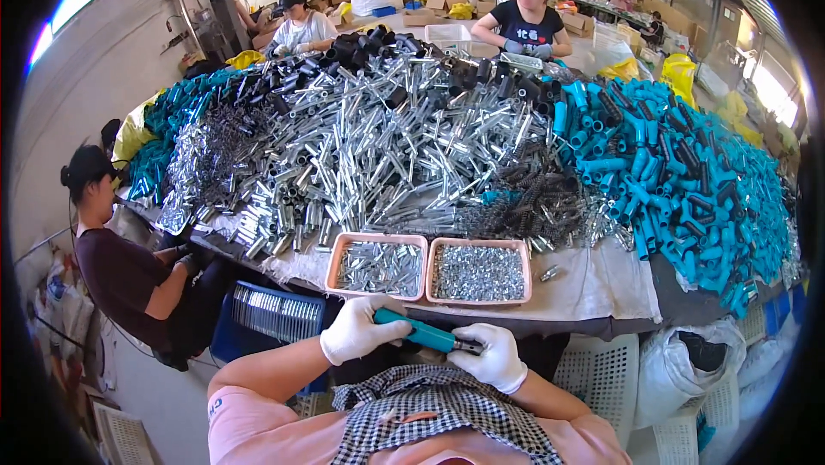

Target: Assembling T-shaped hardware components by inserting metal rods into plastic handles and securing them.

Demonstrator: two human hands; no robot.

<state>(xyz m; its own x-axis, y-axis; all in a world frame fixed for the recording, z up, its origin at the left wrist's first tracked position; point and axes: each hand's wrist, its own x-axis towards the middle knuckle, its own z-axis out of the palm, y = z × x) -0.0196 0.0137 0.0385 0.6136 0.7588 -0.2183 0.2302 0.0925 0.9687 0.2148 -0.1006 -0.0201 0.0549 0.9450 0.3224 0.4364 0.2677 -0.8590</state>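
Observation:
Both of my hands wear white gloves and hold one teal plastic tube [429, 335] above my lap, in front of the table edge. My left hand [365, 329] is wrapped round its left end. At the other end, my right hand [491, 357] grips a short dark metal piece [467, 346] that sticks out of the tube. Just beyond my hands, a pink tray [332, 279] of thin silver metal parts stands on the table edge. Beside it on the right is a second pink tray [478, 300] full of small silver pieces.
Silver metal tubes [361, 138] are heaped over the table, with dark springs [537, 198] and teal handles [687, 198] to the right. A blue crate [225, 332] stands below at left, a white sack [679, 370] at right. Co-workers sit at left [129, 267] and across the table.

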